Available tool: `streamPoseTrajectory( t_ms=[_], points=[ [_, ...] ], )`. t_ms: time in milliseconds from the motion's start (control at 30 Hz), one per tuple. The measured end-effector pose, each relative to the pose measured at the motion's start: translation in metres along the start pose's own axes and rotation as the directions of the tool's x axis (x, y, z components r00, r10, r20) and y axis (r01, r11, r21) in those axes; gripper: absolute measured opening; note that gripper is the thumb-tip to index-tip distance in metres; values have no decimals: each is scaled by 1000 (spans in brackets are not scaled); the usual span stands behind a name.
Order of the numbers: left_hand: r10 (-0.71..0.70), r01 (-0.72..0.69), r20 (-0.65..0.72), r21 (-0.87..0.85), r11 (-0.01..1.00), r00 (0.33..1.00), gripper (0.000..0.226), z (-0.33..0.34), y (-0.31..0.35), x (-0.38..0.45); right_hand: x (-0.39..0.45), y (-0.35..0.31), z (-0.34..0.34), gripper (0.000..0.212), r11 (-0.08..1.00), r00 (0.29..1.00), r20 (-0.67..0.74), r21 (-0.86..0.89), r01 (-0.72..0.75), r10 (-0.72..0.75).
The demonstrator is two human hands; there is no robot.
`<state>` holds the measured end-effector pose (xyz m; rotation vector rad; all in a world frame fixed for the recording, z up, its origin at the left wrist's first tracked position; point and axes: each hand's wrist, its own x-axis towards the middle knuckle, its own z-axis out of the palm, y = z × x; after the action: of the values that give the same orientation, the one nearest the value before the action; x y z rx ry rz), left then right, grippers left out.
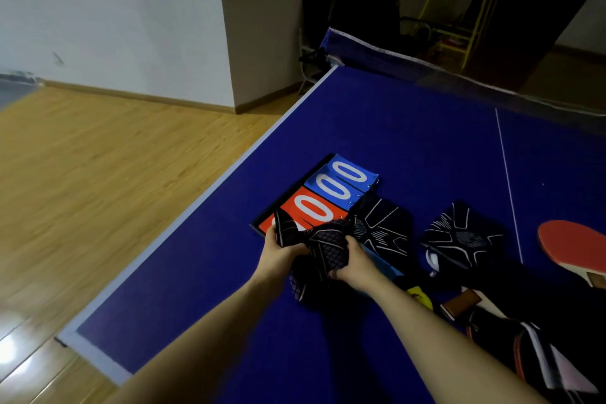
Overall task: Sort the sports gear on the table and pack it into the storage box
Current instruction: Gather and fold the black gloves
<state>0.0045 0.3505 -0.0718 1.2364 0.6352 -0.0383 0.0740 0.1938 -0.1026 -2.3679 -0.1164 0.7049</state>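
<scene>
Blue table [410,128] carries scoreboard [328,193]; patterned sleeves [462,233]; red paddle [570,246].

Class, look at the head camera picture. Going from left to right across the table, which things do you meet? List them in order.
Scoreboard → left hand → dark patterned garment held in both hands → right hand → second dark patterned garment lying flat → red table tennis paddle.

The red paddle [570,246] runs off the right edge; a dark mesh garment [323,248] covers the scoreboard's [331,193] near corner; the dark bag [531,348] is cut off at the lower right.
</scene>
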Motion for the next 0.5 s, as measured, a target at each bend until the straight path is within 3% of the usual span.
streamPoseTrajectory(
  t_ms=[100, 200, 267, 367, 500],
  points=[
    [-9, 18, -64, 134, 991, 998, 45, 5, -10, 0, -1, 3, 5, 95, 991, 996, -25, -104, -87, 84],
    [23, 0, -95, 237, 971, 995, 30, 9, -5, -4, 6, 10, 15, 94, 985, 984, -50, -7, -172, 171],
    [45, -19, -96, 260, 965, 994, 27, 9, -2, -5, 15, 17, 21, 80, 982, 984, -40, 85, -171, 175],
    [29, -10, -73, 245, 970, 997, 29, 7, 2, -9, -8, -3, 18, 43, 965, 990, 41, 224, -138, 132],
    [-2, 6, -26, 160, 987, 1000, 35, 6, 4, -18, -34, -17, 12, 71, 943, 995, 94, 330, -41, 10]
  ],
)
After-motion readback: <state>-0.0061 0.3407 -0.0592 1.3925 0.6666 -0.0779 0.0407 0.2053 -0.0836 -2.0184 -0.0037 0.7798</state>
